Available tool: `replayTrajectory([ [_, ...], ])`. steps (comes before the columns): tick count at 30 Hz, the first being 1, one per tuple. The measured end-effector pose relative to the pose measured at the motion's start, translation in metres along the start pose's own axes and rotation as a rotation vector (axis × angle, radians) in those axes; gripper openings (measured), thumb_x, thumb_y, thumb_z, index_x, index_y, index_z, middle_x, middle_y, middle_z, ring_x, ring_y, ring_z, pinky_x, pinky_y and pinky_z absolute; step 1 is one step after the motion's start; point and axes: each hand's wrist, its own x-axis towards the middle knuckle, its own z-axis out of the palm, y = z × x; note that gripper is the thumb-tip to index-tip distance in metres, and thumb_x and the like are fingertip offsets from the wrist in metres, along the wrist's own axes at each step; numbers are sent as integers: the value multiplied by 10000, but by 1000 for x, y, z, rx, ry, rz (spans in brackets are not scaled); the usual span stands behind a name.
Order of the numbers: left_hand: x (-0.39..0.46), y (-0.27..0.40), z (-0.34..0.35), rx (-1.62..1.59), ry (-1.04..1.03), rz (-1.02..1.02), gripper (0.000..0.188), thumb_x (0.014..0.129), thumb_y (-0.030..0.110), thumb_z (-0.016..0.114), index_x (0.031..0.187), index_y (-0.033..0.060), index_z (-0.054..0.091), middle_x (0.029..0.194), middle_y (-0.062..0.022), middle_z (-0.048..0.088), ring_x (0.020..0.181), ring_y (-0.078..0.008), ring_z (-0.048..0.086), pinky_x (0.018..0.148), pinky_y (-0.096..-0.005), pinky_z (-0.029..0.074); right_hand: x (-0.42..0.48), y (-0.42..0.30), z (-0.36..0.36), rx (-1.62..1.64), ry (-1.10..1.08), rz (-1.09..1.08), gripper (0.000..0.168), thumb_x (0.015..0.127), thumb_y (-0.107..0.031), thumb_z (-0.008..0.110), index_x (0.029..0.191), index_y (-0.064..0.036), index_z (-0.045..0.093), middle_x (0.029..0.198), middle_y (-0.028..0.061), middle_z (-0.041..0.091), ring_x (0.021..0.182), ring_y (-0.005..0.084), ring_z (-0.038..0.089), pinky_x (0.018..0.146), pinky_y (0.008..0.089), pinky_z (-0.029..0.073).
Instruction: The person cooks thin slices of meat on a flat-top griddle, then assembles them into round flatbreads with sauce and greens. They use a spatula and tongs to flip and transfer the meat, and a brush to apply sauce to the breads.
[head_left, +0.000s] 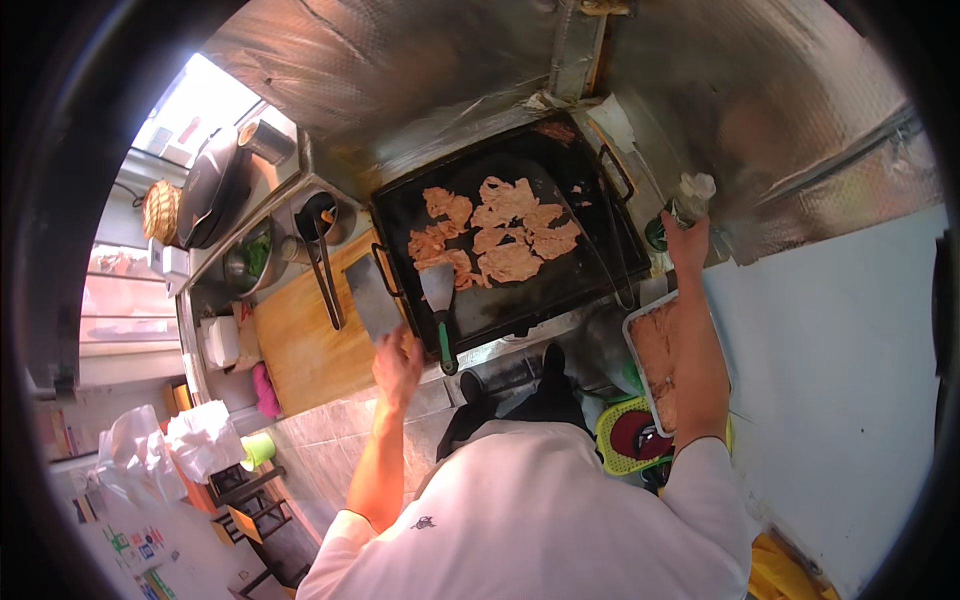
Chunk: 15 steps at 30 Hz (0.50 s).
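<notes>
Several flat pieces of meat (510, 259) lie spread over a black rectangular griddle (480, 326). A scraper with a green handle (445, 330) rests at the griddle's near left part, its metal blade against the meat. My left hand (397, 364) is closed around the handle end of a broad-bladed cleaver (373, 296), beside the griddle and over the wooden cutting board (307, 367). To the right of the griddle, my right hand (686, 232) grips a bottle-like container (694, 193) with a pale top; its lower part is hidden. Long metal tongs (611, 262) lie along the griddle's right side.
Black-handled tongs (326, 277) lie across the board's far end. A metal bowl of greens (253, 262) stands at the left. A white-rimmed tray of meat (645, 367) sits under my right forearm, by a yellow-green basket (613, 442). Foil-like sheeting lines the walls.
</notes>
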Motion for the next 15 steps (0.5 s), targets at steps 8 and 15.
replayTrajectory([
  [8, 98, -148, -33, 350, 373, -166, 455, 835, 343, 673, 1128, -3, 625, 1056, -283, 622, 974, -439, 617, 822, -500, 501, -48, 46, 35, 299, -46, -63, 701, 858, -326, 749, 1343, 55, 414, 1290, 209, 548, 1160, 289, 565, 955, 383, 471],
  [15, 125, -212, -36, -862, -138, -225, 260, 874, 302, 672, 871, 49, 732, 705, -46, 677, 638, -192, 649, 573, -324, 509, -262, -166, 114, 291, -544, -158, 267, 933, -217, 679, 1112, -25, 636, 1002, 57, 682, 908, 141, 633, 840, 295, 513],
])
